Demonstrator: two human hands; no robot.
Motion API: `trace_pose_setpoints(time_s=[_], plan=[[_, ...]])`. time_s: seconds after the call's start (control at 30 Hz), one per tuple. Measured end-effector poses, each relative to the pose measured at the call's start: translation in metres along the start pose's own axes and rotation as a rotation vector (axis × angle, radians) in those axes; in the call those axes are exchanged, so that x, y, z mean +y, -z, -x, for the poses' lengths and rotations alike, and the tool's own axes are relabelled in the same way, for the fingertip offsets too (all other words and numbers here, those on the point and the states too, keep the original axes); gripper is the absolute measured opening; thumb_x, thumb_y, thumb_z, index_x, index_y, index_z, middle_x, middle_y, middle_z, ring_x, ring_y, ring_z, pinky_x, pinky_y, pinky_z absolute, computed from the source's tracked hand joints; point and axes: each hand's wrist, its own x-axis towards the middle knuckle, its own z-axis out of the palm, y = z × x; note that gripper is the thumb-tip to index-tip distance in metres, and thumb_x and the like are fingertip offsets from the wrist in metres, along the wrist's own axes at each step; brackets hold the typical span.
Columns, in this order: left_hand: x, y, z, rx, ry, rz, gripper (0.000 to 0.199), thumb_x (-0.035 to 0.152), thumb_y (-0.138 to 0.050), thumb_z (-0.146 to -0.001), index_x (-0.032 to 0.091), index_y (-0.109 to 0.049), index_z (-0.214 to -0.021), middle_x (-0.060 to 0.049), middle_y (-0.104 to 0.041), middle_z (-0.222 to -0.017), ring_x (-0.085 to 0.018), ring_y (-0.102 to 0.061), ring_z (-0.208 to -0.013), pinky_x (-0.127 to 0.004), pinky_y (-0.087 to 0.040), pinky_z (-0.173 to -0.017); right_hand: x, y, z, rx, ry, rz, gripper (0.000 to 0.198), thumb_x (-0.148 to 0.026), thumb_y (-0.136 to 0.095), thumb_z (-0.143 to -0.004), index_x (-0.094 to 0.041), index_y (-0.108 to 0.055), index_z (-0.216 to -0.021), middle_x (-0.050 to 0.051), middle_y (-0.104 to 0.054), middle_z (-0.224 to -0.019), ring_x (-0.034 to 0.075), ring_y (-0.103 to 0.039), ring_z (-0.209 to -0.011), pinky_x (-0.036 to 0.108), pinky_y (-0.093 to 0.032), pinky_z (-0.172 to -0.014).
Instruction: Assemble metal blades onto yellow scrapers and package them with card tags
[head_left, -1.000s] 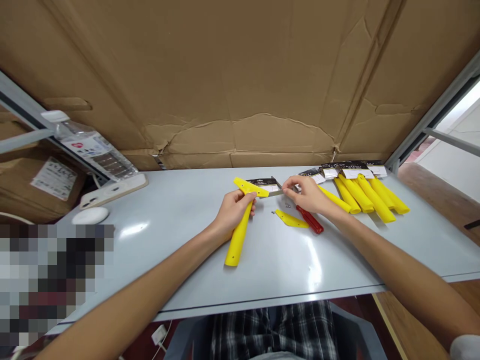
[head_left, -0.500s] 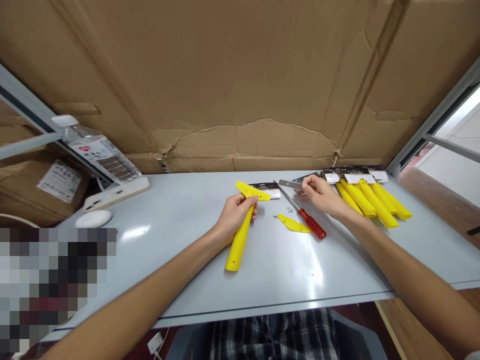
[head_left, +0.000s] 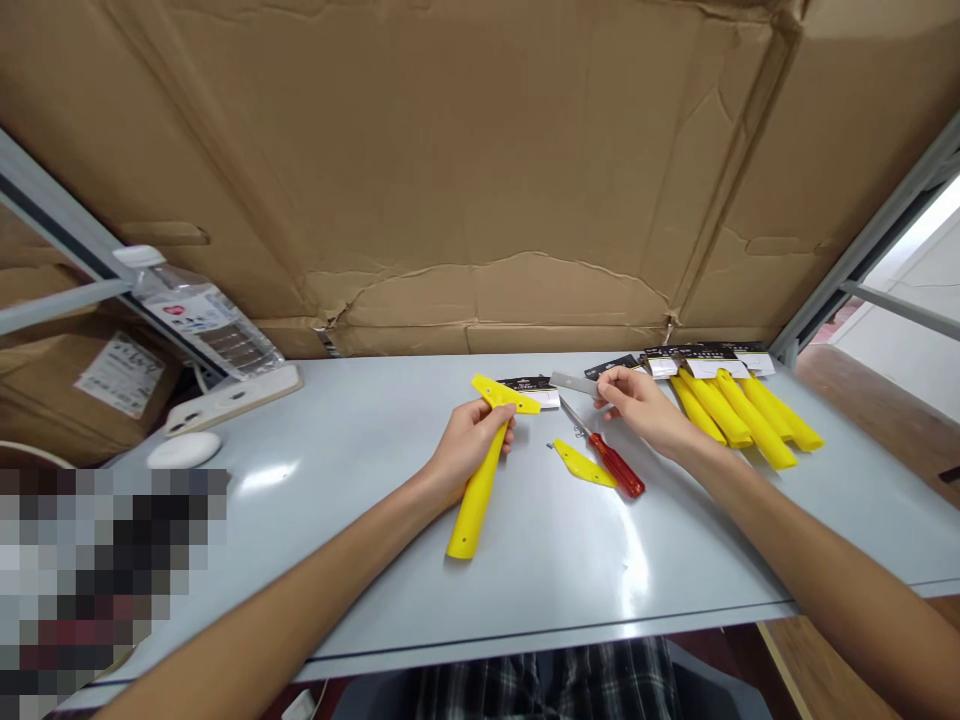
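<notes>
My left hand (head_left: 474, 445) is wrapped round a yellow plastic scraper handle (head_left: 478, 500), whose wide flat head points away from me. In my right hand (head_left: 636, 405), a thin grey metal blade (head_left: 574, 382) is pinched by one end, just right of the scraper head and apart from it. Below it lies a screwdriver (head_left: 616, 468) with a red handle, its shaft pointing up-left. Beside the screwdriver rests a small yellow cover plate (head_left: 583, 466), partly under or against the red handle. A small screw (head_left: 550, 446) lies at the plate's left tip.
Several yellow scrapers (head_left: 757, 420) with black-and-white cards lie at the right. Another card (head_left: 544, 395) sits behind the scraper head. On the left are a power strip (head_left: 232, 400), a white mouse (head_left: 184, 450) and a plastic bottle (head_left: 206, 310). Cardboard (head_left: 480, 180) stands behind the table.
The screwdriver has shifted slightly left and its shaft has turned, nearer the yellow plate. My right hand has moved slightly left with the blade. The left hand keeps its hold on the scraper handle.
</notes>
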Motion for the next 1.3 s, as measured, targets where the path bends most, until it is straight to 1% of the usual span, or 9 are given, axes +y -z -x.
trace_pose_setpoints(time_s=[0.07, 0.17, 0.4, 0.57, 0.7, 0.87, 1.0, 1.17, 1.3], plan=[[0.0, -0.001, 0.001, -0.015, 0.01, -0.019, 0.029, 0.042, -0.074, -0.084, 0.017, -0.061, -0.077, 0.0, -0.063, -0.064, -0.011, -0.056, -0.053, -0.023, -0.046, -0.052, -0.003, -0.001, 0.003, -0.021, 0.011, 0.047, 0.04, -0.052, -0.069, -0.084, -0.016, -0.058, -0.096, 0.003, -0.06, -0.081, 0.007, -0.058, -0.072, 0.019, -0.048, -0.062], [0.0, -0.003, 0.005, -0.049, 0.06, -0.036, 0.029, 0.043, -0.075, -0.084, 0.018, -0.06, -0.081, 0.002, -0.06, -0.059, -0.011, -0.054, -0.048, -0.024, -0.045, -0.048, -0.007, -0.007, 0.01, -0.099, -0.009, 0.03, 0.041, -0.054, -0.068, -0.085, -0.017, -0.059, -0.1, 0.0, -0.056, -0.07, 0.007, -0.053, -0.062, 0.022, -0.048, -0.06], [0.004, -0.01, 0.017, -0.142, 0.075, -0.105, 0.03, 0.047, -0.068, -0.089, 0.017, -0.062, -0.086, 0.004, -0.055, -0.051, -0.011, -0.049, -0.041, -0.023, -0.041, -0.042, -0.008, -0.013, 0.018, -0.178, -0.05, -0.003, 0.041, -0.044, -0.071, -0.085, -0.018, -0.062, -0.116, 0.003, -0.066, -0.082, 0.008, -0.061, -0.067, 0.024, -0.053, -0.067], [0.009, -0.012, 0.021, -0.147, 0.091, -0.159, 0.033, 0.048, -0.064, -0.092, 0.016, -0.062, -0.083, 0.002, -0.056, -0.049, -0.011, -0.05, -0.04, -0.022, -0.042, -0.041, -0.007, -0.013, 0.019, -0.213, -0.038, -0.011, 0.048, -0.042, -0.075, -0.083, -0.018, -0.061, -0.121, 0.005, -0.069, -0.089, 0.009, -0.065, -0.072, 0.024, -0.056, -0.071], [0.009, -0.011, 0.021, -0.141, 0.112, -0.165, 0.034, 0.047, -0.061, -0.093, 0.016, -0.062, -0.078, 0.001, -0.055, -0.045, -0.011, -0.049, -0.037, -0.022, -0.04, -0.039, -0.009, -0.015, 0.021, -0.211, -0.051, -0.027, 0.048, -0.042, -0.077, -0.081, -0.018, -0.059, -0.118, 0.005, -0.07, -0.089, 0.01, -0.066, -0.073, 0.024, -0.057, -0.073], [0.006, -0.011, 0.02, -0.139, 0.089, -0.131, 0.031, 0.044, -0.062, -0.092, 0.016, -0.063, -0.08, 0.002, -0.056, -0.046, -0.011, -0.049, -0.037, -0.022, -0.04, -0.039, -0.013, -0.014, 0.021, -0.253, -0.116, -0.019, 0.05, -0.045, -0.076, -0.081, -0.016, -0.057, -0.117, 0.007, -0.071, -0.087, 0.011, -0.066, -0.066, 0.025, -0.054, -0.065], [0.005, -0.009, 0.018, -0.141, 0.072, -0.113, 0.035, 0.049, -0.064, -0.09, 0.016, -0.061, -0.079, 0.002, -0.055, -0.046, -0.011, -0.049, -0.037, -0.022, -0.04, -0.04, -0.014, -0.012, 0.021, -0.27, -0.145, 0.001, 0.046, -0.049, -0.077, -0.078, -0.014, -0.06, -0.101, 0.006, -0.069, -0.081, 0.01, -0.063, -0.062, 0.025, -0.053, -0.063], [0.003, -0.008, 0.015, -0.161, 0.079, -0.114, 0.039, 0.055, -0.063, -0.089, 0.016, -0.061, -0.082, 0.001, -0.056, -0.047, -0.01, -0.048, -0.039, -0.022, -0.038, -0.041, -0.008, -0.014, 0.02, -0.168, -0.066, -0.013, 0.035, -0.039, -0.08, -0.073, -0.014, -0.064, -0.09, 0.005, -0.07, -0.089, 0.009, -0.065, -0.073, 0.024, -0.054, -0.071], [0.003, -0.006, 0.014, -0.183, 0.063, -0.086, 0.031, 0.047, -0.066, -0.084, 0.017, -0.06, -0.085, 0.003, -0.055, -0.049, -0.01, -0.047, -0.041, -0.021, -0.036, -0.043, -0.001, -0.018, 0.019, -0.119, 0.047, 0.077, 0.023, -0.032, -0.077, -0.074, -0.012, -0.071, -0.084, 0.006, -0.069, -0.104, 0.007, -0.064, -0.079, 0.021, -0.052, -0.07]])
